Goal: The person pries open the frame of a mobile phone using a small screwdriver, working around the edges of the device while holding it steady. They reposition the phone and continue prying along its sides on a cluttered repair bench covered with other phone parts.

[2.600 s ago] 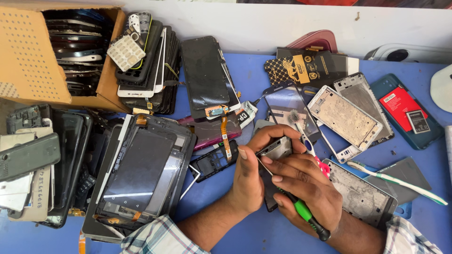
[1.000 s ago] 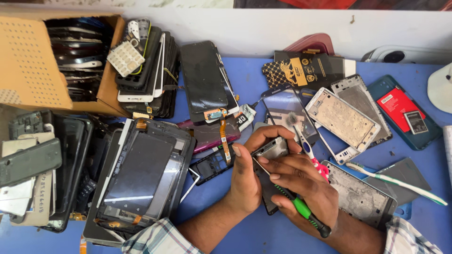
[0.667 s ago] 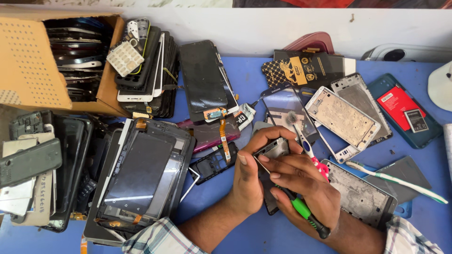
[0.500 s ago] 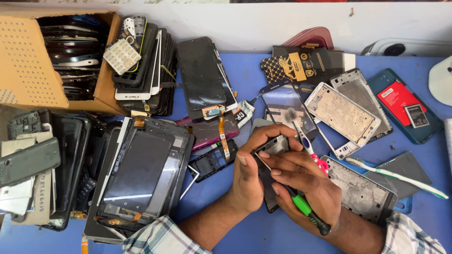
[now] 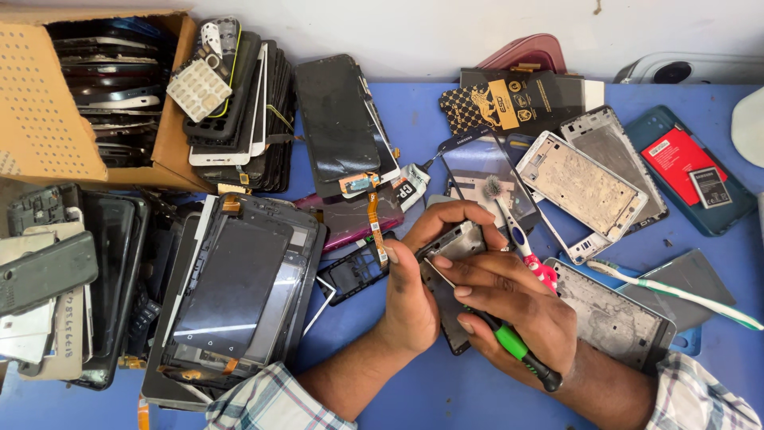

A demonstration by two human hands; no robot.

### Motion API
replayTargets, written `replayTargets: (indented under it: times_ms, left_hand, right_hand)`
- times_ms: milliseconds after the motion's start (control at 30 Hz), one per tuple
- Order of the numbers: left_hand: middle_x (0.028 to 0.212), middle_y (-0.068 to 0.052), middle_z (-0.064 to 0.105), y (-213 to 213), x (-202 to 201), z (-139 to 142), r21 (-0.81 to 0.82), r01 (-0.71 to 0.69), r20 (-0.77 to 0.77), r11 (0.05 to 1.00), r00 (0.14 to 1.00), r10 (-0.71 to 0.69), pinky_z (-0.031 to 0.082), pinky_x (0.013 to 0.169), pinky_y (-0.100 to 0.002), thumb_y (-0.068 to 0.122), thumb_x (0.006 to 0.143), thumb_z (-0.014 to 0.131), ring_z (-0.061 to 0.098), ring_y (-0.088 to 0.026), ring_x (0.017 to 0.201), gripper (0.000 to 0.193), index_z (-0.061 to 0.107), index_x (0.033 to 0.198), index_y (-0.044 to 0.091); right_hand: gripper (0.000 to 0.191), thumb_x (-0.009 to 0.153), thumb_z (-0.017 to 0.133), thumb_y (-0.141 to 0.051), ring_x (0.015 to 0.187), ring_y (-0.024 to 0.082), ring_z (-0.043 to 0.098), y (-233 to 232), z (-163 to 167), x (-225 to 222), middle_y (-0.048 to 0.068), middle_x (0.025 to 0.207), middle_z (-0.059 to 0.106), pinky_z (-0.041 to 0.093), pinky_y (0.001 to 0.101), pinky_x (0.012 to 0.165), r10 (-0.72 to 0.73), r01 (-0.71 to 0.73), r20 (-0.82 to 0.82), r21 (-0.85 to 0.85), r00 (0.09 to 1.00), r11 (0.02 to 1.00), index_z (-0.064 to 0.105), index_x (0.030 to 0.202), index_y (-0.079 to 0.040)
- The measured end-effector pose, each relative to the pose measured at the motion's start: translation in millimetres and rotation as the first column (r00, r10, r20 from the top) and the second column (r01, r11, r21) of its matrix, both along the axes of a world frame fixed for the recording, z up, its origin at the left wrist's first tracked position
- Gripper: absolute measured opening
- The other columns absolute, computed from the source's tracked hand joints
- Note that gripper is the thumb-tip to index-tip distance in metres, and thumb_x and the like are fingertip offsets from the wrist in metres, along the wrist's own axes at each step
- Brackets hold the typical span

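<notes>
Cardboard box [image 5: 60, 127] at far left holds stacked phone screens on edge, too many for us to count. Our left hand [image 5: 414, 295] grips a small phone frame [image 5: 450, 275] above the blue table [image 5: 414, 111]; our right hand [image 5: 517, 306] pinches a green-handled screwdriver [image 5: 509, 342] against it. Two toothbrushes [image 5: 676, 293] lie nearby.

blue table [image 5: 414, 119] up against a plain white wall [image 5: 398, 32], pretty even bright light all over
</notes>
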State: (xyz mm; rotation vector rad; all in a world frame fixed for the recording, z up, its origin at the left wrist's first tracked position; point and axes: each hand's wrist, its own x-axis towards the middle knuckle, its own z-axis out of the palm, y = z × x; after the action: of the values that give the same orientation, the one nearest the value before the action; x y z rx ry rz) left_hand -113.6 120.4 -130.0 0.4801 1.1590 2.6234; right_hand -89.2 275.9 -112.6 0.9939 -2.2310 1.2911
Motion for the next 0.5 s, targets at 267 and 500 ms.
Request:
replayTargets:
  times_ms: [267,500]
  left_hand:
    - [0.113,-0.015,0.061,-1.5,-0.1,-0.5,-0.085,-0.020,-0.075,0.996,0.997,0.013,0.053,0.105,-0.037,0.088,0.096,0.025,0.062,-0.020,0.109,0.102,0.053,0.133,-0.003]
    - [0.120,-0.015,0.059,2.2,-0.1,-3.1,-0.062,0.009,-0.053,0.998,0.999,-0.012,0.052,0.107,-0.039,0.088,0.094,0.026,0.061,-0.021,0.116,0.102,0.050,0.136,-0.002]
  right_hand:
    - [0.038,0.087,0.080,-0.008,0.113,0.034,0.071,-3.9,2.7,-1.6,0.025,0.124,0.070,0.058,0.0424,0.097,0.009,-0.009,-0.043,-0.004,0.999,1.000,0.056,0.116,-0.001]
    - [0.035,0.088,0.079,-0.005,0.110,0.032,0.073,-2.8,0.5,2.5,0.022,0.120,0.072,0.060,0.0416,0.095,-0.096,0.098,-0.051,0.038,0.994,0.995,0.057,0.115,-0.001]
